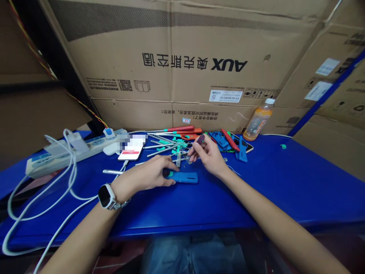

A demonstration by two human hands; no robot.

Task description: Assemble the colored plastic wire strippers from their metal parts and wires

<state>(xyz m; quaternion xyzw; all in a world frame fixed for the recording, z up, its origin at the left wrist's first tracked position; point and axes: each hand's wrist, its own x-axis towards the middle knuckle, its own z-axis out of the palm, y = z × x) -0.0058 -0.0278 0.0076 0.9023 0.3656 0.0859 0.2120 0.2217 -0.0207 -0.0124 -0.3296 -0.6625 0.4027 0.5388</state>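
My left hand (156, 173) is closed on one end of a blue plastic lighter handle (186, 177), which lies flat on the table near the middle; a bit of green shows at the gripped end. Just beyond it, my right hand (209, 154) has its fingers pinched together over small clear parts and thin wires (188, 158). What sits between those fingertips is too small to make out. Behind both hands lies a loose pile of metal lighter tubes (161, 146), green plastic pieces (179, 144), and stick lighters with red handles (182, 128) and an orange handle (189, 136).
Blue lighter parts (221, 140) lie at the back right, beside an orange drink bottle (258, 120). At the left are a phone (132, 148) and a power strip (57, 158) with trailing white cables (72, 179). A cardboard sheet (188, 83) stands behind the blue table (285, 182).
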